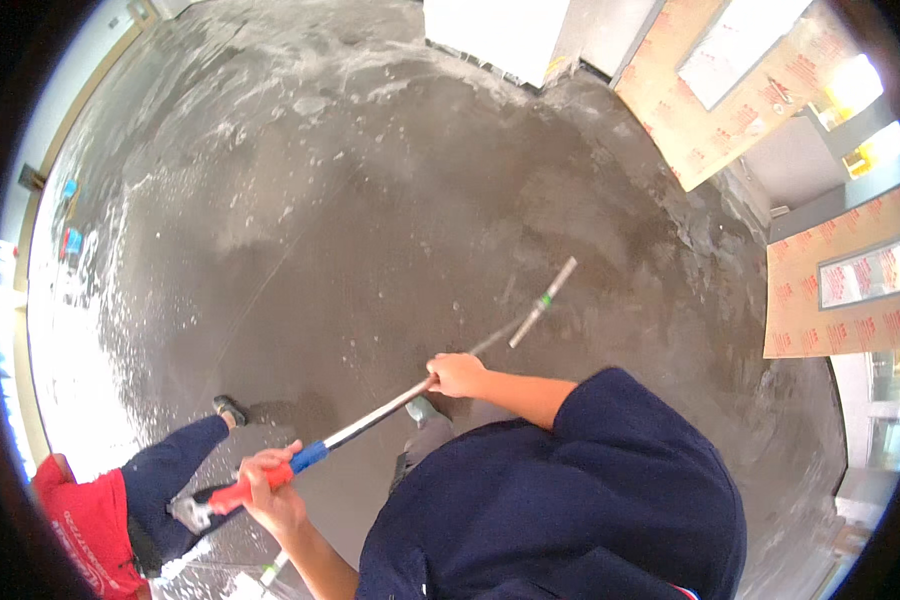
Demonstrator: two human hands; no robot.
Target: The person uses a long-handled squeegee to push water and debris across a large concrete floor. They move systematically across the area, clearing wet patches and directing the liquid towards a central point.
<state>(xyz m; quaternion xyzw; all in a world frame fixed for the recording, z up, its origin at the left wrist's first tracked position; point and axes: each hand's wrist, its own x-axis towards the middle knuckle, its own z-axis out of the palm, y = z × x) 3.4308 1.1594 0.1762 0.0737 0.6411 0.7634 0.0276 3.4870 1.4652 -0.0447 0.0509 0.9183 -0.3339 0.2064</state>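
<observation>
My left hand point(274, 495) is wrapped around the red and blue grip of a long metal pole point(379, 412). Further along the shaft, my right hand point(456, 375) is closed on the bare metal. At the pole's far end is a narrow, light-coloured crossbar head point(559, 281) with a green middle piece; it looks like a floor squeegee. Beneath it spreads the wet, grey floor point(390, 225), with pale streaks and foam-like spots. Whether the head touches the floor I cannot tell. One of my feet point(422, 411) shows below the pole.
A person in a red shirt point(94, 525) is close by at the lower left, near another green-and-white tool point(272, 571). Doors in printed protective covering point(795, 322) stand at the right. A white block-shaped object point(495, 37) is at the top. Small blue-and-red items point(72, 242) lie far left.
</observation>
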